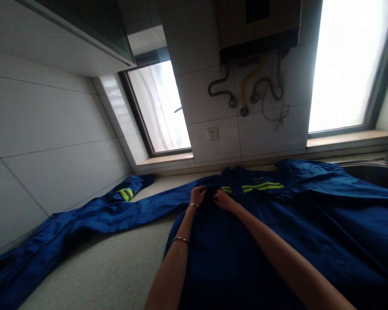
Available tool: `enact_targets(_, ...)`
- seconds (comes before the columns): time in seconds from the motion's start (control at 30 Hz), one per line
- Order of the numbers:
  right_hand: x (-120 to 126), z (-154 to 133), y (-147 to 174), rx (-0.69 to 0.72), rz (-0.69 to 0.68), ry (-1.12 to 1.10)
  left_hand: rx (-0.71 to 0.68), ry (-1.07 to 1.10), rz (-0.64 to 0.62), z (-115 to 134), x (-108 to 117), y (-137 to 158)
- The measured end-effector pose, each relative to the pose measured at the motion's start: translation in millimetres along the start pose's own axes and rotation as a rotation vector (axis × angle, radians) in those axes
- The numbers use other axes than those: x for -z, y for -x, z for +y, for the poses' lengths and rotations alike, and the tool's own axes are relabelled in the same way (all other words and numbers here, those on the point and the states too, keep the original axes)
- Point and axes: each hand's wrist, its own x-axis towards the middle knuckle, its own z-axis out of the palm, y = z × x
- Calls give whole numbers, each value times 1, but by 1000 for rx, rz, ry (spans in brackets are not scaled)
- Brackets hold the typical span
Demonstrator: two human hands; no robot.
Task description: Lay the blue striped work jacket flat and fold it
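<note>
A dark blue work jacket point(220, 254) with yellow-green reflective strips lies spread over the counter. At the left side of its chest, by the strip, my left hand point(198, 196) has its fingers curled on the cloth; two bangles circle that wrist and forearm. Close beside it, my right hand point(224, 200) is bent over the same dark fold, fingers closed on the fabric. The fingertips of both hands are partly hidden, and whether a small part such as a button lies between them cannot be made out. Small pale lettering sits above the chest strip.
A long blue sleeve-like stretch of cloth point(93, 215) runs left across the speckled counter point(129, 254). A dark sink point(375, 174) with a faucet is at the right. A boxy wall unit point(258, 26) with pipes hangs above a socket point(212, 133), between two windows.
</note>
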Motion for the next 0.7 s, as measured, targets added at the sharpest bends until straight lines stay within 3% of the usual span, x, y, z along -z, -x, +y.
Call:
enact_targets(0.3, 12, -14, 8, -15, 160, 252, -21, 103, -55, 1, 0, 0)
enact_targets(0.7, 20, -16, 9, -14, 254, 267, -34, 197, -194, 16, 10, 7)
